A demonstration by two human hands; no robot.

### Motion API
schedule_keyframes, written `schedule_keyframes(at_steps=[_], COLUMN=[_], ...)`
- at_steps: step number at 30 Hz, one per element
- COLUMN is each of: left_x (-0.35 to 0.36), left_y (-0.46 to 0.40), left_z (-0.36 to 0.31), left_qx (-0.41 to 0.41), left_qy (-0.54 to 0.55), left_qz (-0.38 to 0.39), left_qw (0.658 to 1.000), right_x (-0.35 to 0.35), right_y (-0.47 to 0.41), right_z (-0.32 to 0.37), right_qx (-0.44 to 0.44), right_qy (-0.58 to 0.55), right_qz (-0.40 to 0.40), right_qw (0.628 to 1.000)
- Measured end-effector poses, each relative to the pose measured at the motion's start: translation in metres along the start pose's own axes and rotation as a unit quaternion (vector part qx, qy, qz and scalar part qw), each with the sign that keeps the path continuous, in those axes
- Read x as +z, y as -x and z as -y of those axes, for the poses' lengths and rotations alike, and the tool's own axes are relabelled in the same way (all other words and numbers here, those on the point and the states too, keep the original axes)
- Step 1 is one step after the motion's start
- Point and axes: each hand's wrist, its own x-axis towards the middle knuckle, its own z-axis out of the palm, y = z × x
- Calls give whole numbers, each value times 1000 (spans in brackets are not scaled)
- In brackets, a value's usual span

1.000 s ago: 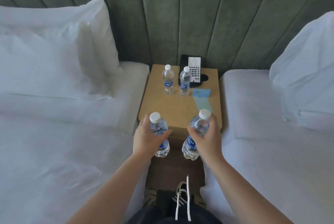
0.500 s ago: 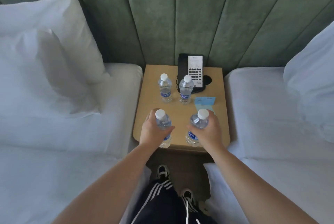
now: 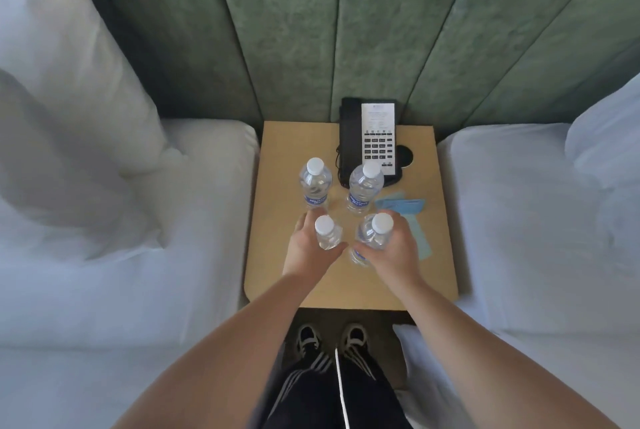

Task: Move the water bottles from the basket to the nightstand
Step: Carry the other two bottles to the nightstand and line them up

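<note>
Hands gripped one bottle each: your left hand [image 3: 308,248] was wrapped around the left bottle [image 3: 327,234], your right hand [image 3: 394,250] around the right bottle [image 3: 375,236], both upright over the middle of the counter [image 3: 277,221]. Two more bottles [image 3: 315,184] [image 3: 363,189] stood just beyond, near the phone [image 3: 369,138] at the far edge. A blue card [image 3: 403,205] lay right of them.

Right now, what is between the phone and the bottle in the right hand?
In the head view, another water bottle stands between the phone and the held bottle in the right hand.
</note>
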Motion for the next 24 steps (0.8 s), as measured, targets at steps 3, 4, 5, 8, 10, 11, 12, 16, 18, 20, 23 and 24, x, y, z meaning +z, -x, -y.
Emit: schedule_keyframes(at_steps=[3, 4, 5, 8, 10, 11, 12, 16, 18, 20, 23, 24], left_x=[7, 9, 10, 15, 17, 17, 17, 17, 17, 12, -4, -11], left_y=[3, 4, 5, 7, 7, 8, 8, 8, 7, 7, 9, 10], left_z=[10, 13, 15, 16, 13, 12, 12, 14, 15, 15, 18, 19], left_qx=[-14, -16, -15, -3, -3, -7, -11, -18, -18, -8, 29, 36], left_qy=[10, 12, 13, 10, 3, -3, -7, -15, -18, -13, -1, 9], left_qz=[-6, -7, -7, -7, -6, -8, -10, -6, 0, 29, 90, 92], left_qw=[1000, 1000, 1000, 1000, 1000, 1000, 1000, 1000, 1000, 999, 995, 995], right_x=[6, 7, 7, 10, 12, 14, 14, 14, 11, 7, -8, -15], right_y=[-6, -7, -8, -9, -8, -7, -7, -5, -3, -3, -4, -4], right_z=[-8, -11, -14, -21, -25, -27, -29, -30, -31, -29, -21, -17], right_qx=[0, -2, -3, -2, -4, -6, -7, -6, -8, -6, 3, -5], right_qy=[2, 3, 4, 7, 5, 2, -1, -13, -15, -21, -56, -69], right_qz=[12, 12, 12, 14, 15, 14, 16, 40, 51, 75, 142, 153], right_qw=[1000, 1000, 1000, 1000, 1000, 1000, 1000, 999, 999, 997, 988, 986])
